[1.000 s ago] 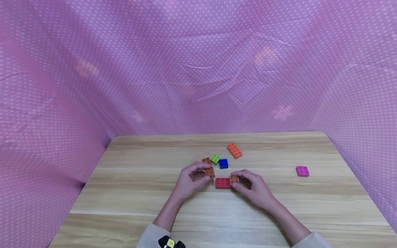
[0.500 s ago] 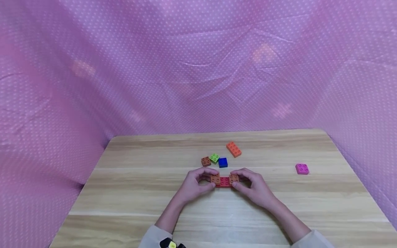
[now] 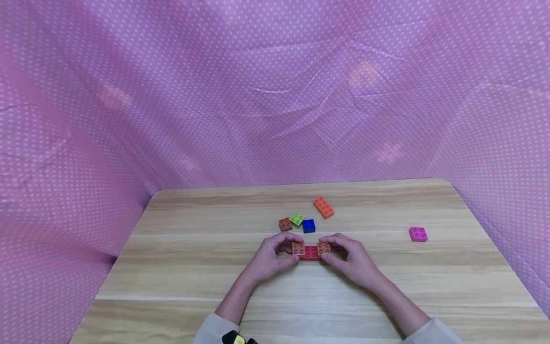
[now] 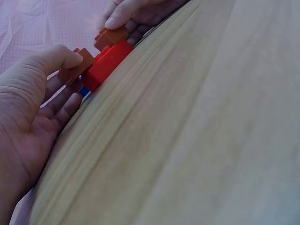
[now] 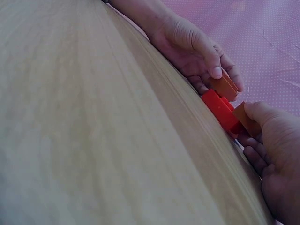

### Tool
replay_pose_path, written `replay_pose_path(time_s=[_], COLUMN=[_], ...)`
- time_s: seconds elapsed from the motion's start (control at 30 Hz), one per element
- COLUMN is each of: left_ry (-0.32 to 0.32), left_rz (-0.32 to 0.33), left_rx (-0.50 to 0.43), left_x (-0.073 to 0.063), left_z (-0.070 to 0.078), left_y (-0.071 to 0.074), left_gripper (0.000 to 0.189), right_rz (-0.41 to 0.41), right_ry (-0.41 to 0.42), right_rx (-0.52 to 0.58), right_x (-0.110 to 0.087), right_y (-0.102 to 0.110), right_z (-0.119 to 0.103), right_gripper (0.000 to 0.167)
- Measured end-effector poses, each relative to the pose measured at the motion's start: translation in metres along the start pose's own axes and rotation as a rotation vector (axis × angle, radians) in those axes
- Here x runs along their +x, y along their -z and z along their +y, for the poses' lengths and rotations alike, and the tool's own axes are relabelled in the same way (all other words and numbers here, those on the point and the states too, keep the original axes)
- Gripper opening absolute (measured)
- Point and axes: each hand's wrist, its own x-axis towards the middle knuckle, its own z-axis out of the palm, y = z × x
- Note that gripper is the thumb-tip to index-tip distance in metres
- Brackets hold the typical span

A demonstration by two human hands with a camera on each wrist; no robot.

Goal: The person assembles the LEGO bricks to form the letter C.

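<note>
A long red toy building brick (image 3: 311, 252) lies crosswise near the middle of the table. Over its left end, my left hand (image 3: 271, 255) pinches a square brown brick (image 3: 298, 248) between thumb and fingers. That brown brick (image 4: 77, 66) sits a little tilted at the red brick's end in the left wrist view. My right hand (image 3: 353, 259) pinches a second square brown brick (image 3: 323, 248) at the right end. Red studs show between the two brown bricks. Fingertips cover parts of both, and the right brown brick (image 5: 245, 120) is largely behind my thumb in the right wrist view.
Just beyond the hands lie a third brown brick (image 3: 285, 224), a lime green brick (image 3: 297, 219) and a blue brick (image 3: 309, 226). Farther back is a long orange brick (image 3: 323, 207). A magenta brick (image 3: 418, 234) lies off to the right on the wooden table (image 3: 206, 267).
My left hand has moved right and slightly nearer, bringing its brown brick from beside the third brown brick to the red brick's left end. My right hand has stayed in place.
</note>
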Motion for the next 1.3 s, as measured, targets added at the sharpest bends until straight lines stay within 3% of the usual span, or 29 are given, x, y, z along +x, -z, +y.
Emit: replay_pose_path(time_s=[0.33, 0.93, 1.3], left_ry=[0.017, 0.045, -0.003], left_rz=[0.014, 0.028, -0.002], left_rx=[0.075, 0.121, 0.138], left_x=[0.0007, 0.0019, 0.0036], left_z=[0.0024, 0.0081, 0.0072], left_y=[-0.0028, -0.0052, -0.0057], left_gripper=[0.036, 0.035, 0.035], right_rz=[-0.001, 0.019, 0.014], right_ry=[-0.004, 0.032, 0.028], right_rx=[0.002, -0.017, -0.007], right_x=[0.0, 0.0014, 0.0007], right_y=[0.0003, -0.0015, -0.0011], right_z=[-0.0009, 0.0002, 0.0014], right_gripper=[0.037, 0.036, 0.036])
